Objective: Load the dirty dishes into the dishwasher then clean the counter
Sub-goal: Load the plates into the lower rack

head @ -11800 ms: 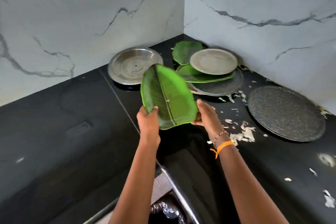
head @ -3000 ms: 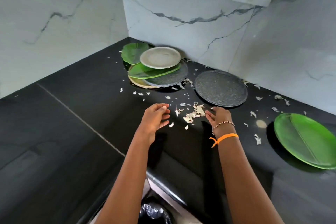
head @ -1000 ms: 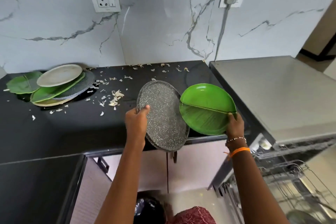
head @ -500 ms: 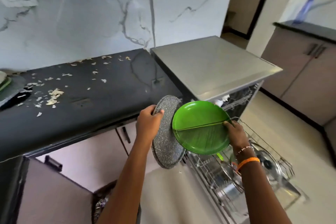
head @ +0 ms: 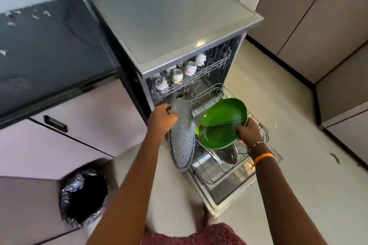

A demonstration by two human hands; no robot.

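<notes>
Currently, your left hand [head: 162, 118] grips the upper rim of the grey speckled plate [head: 182, 135], fingers curled round its edge, and holds it on edge, nearly upright, just left of the pulled-out lower rack [head: 256, 125]. Your right hand [head: 250, 131] grips the green plate [head: 221, 123] at its right rim, thumb on the upper face; the plate is tilted and held above the lower rack. The two plates are close together, but contact between them cannot be confirmed. A steel pan [head: 229, 154] already sits in the lower rack beneath the green plate. The dishwasher [head: 169, 20] stands open, door lowered; white cups [head: 176, 75] sit in the upper rack. The black counter [head: 49, 45] to the left carries pale scraps [head: 11, 24]. A lined bin [head: 83, 193] stands on the floor at lower left.
</notes>
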